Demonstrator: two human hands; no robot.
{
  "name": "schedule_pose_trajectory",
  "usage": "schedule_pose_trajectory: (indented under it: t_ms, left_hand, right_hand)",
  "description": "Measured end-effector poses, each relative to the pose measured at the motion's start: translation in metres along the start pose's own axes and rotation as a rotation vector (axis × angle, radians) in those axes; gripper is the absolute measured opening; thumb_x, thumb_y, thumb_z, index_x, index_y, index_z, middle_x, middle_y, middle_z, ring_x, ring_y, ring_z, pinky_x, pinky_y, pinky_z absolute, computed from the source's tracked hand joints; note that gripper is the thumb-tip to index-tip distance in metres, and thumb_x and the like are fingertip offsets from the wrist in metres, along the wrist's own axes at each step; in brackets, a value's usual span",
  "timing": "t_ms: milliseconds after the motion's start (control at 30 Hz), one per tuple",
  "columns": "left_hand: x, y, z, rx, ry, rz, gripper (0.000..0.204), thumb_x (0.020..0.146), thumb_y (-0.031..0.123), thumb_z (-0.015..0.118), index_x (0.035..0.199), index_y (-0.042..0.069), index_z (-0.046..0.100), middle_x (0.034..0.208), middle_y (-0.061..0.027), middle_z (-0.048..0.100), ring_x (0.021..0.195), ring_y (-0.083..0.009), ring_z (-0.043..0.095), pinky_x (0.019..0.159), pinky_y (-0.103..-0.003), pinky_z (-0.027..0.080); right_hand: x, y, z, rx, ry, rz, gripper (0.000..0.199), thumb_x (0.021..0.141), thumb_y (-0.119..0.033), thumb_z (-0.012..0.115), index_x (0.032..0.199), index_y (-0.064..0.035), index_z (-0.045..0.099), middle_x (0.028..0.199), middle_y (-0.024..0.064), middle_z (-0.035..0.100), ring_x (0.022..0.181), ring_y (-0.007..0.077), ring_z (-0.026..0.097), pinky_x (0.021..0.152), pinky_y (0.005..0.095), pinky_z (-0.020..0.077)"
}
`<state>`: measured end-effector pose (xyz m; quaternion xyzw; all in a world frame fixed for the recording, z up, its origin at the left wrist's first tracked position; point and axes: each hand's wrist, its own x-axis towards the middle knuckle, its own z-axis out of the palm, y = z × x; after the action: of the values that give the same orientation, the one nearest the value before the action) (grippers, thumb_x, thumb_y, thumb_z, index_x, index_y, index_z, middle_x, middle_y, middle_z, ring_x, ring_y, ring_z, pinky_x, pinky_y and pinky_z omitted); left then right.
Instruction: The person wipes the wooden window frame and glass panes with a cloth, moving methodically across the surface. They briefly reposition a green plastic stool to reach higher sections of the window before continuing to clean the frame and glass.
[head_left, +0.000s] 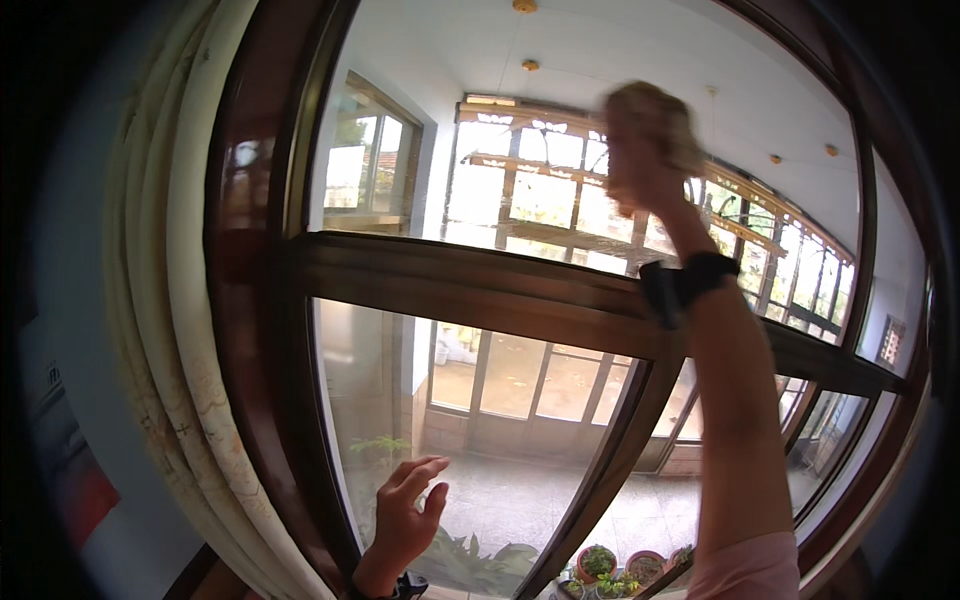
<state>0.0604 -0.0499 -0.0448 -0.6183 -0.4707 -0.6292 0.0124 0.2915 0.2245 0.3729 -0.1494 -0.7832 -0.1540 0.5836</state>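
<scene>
My right hand (632, 172) is raised high against the upper window pane (400, 90), fingers wrapped round a crumpled, light brownish cloth (662, 118). Hand and cloth are smeared by motion. A dark band circles that wrist. Lower down, my left hand (403, 518) is in front of the lower window pane (480, 500) with nothing in it, its fingers apart and slightly bent. Whether it touches the glass I cannot tell. Between the two panes runs a dark brown window rail (470, 285).
A pale patterned curtain (185, 300) hangs gathered along the left of the dark frame (245, 330). Through the glass show several potted plants (597, 562), a tiled floor (480, 490) and a gridded window wall (540, 190). A slanting brown frame bar (600, 470) divides the lower part.
</scene>
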Motion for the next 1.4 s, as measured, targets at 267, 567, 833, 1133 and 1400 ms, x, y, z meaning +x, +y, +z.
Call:
schedule_pose_trajectory:
  t_ms: [267, 567, 833, 1133, 1400]
  left_hand:
    - [-0.007, -0.021, -0.07, 0.119, 0.066, -0.034, 0.028, 0.089, 0.001, 0.068, 0.116, 0.004, 0.071, 0.115, -0.0164, 0.07, 0.102, -0.0305, 0.071, 0.08, -0.036, 0.059]
    - [0.006, -0.021, -0.038, -0.03, -0.072, 0.027, 0.027, 0.087, 0.001, 0.069, 0.114, 0.004, 0.072, 0.114, -0.0145, 0.071, 0.096, -0.0289, 0.071, 0.079, -0.036, 0.059]
    - [0.008, -0.037, -0.03, -0.131, -0.154, 0.056, 0.028, 0.085, -0.001, 0.07, 0.112, 0.001, 0.072, 0.113, -0.0158, 0.072, 0.094, -0.0286, 0.072, 0.081, -0.035, 0.058]
    - [0.0, -0.085, -0.09, -0.061, -0.07, -0.043, 0.025, 0.088, -0.002, 0.068, 0.112, 0.002, 0.073, 0.112, -0.0156, 0.072, 0.091, -0.0252, 0.073, 0.074, -0.033, 0.06]
    - [0.007, -0.086, -0.09, -0.13, -0.1, -0.012, 0.026, 0.088, -0.002, 0.069, 0.113, 0.002, 0.072, 0.111, -0.0145, 0.072, 0.087, -0.0246, 0.072, 0.075, -0.032, 0.059]
  right_hand:
    - [-0.053, 0.056, -0.119, -1.794, 0.233, -0.444, 0.055, 0.099, -0.033, 0.057, 0.144, -0.0018, 0.05, 0.134, 0.02, 0.058, 0.109, 0.04, 0.064, 0.077, 0.05, 0.0562]
    - [-0.05, -0.132, 0.172, -0.314, 0.071, -0.312, 0.04, 0.092, -0.025, 0.062, 0.128, -0.0101, 0.064, 0.131, 0.0167, 0.062, 0.124, 0.0355, 0.057, 0.105, 0.0551, 0.0461]
    - [-0.052, -0.107, 0.172, 0.531, -0.13, 0.122, 0.064, 0.082, -0.024, 0.086, 0.135, -0.0126, 0.054, 0.128, 0.0032, 0.062, 0.117, 0.0178, 0.06, 0.099, 0.0305, 0.0507]
    - [-0.137, 0.06, -0.149, -0.859, 0.029, 0.23, 0.073, 0.094, -0.016, 0.071, 0.159, -0.0123, 0.037, 0.154, 0.0209, 0.041, 0.138, 0.042, 0.044, 0.109, 0.0475, 0.0459]
    - [-0.073, -0.05, 0.048, -0.772, 0.052, -0.31, 0.056, 0.092, -0.009, 0.067, 0.145, -0.0257, 0.058, 0.148, 0.0192, 0.049, 0.128, 0.0425, 0.053, 0.104, 0.0493, 0.0491]
